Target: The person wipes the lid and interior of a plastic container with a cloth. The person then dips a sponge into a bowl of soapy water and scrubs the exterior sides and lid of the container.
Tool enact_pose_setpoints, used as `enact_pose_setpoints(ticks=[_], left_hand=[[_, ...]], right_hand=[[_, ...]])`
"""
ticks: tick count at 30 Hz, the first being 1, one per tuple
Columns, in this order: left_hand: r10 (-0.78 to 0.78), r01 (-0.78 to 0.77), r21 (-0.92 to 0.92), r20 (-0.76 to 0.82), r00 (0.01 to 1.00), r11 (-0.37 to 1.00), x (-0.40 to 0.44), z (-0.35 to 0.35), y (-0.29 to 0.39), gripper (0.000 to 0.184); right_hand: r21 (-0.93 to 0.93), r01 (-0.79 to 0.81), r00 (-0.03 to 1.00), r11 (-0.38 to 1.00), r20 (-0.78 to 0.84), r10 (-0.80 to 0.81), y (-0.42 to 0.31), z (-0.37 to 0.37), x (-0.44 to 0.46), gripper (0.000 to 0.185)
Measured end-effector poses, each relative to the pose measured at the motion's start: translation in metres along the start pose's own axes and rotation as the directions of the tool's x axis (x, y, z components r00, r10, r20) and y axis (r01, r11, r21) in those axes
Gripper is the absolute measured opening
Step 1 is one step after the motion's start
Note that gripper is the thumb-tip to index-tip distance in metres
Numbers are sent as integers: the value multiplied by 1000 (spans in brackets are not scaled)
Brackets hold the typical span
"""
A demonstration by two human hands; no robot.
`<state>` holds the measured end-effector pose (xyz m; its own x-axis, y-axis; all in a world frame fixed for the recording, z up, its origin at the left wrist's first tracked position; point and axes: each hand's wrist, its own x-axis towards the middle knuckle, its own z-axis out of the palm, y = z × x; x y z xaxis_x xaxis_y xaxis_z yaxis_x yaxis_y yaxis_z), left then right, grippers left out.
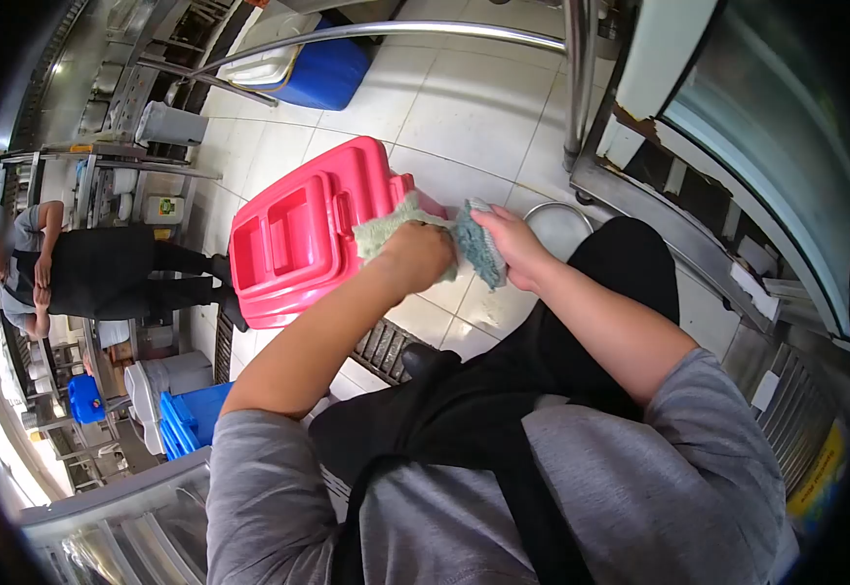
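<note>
My left hand (417,255) is closed around a pale green cloth (380,234), which lies against the side of a pink plastic bin with a lid (361,175). Bunched in my right hand (514,246) is a grey-green cloth (481,255), held just right of the pale one. The bin rests on the floor, its lid facing me with moulded recesses and a handle. Behind my right wrist, a round metal bowl or lid (558,230) shows partly, the rest hidden by my arm and knee.
White floor tiles (454,97) surround the bin, with a drain grate (386,349) near my foot. Another person in a black apron (103,273) stands at left beside metal shelving. A blue container (325,73) sits under a metal table frame. At right stands a glass-doored unit (766,117).
</note>
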<state>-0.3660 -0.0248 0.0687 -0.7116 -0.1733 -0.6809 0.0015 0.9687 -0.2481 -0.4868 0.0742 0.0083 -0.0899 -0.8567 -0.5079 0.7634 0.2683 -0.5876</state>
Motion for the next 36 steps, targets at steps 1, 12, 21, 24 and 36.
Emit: enact_pose_setpoints(ticks=[1,12,21,24,36], left_hand=[[-1,1,6,5,1000,1000,0,-5,-13,25],[-656,465,-532,-248,713,707,49,21,-201,27],[-712,441,-867,158,684,232,-102,199,-319,32],[-853,453,-886,155,498,104,-158,279,-342,45],[-851,-158,-837,504,147,-523,-276,398,-127,40]], right_hand=[[10,-15,999,1000,-41,15,-2,-2,1,24],[-57,-98,995,994,-34,96,23,-9,24,31],[-84,-188,974,979,-146,175,27,-15,35,30],[-132,-228,966,965,-151,208,30,-14,37,29],[-134,-292,938,947,-236,255,47,-2,-11,32]])
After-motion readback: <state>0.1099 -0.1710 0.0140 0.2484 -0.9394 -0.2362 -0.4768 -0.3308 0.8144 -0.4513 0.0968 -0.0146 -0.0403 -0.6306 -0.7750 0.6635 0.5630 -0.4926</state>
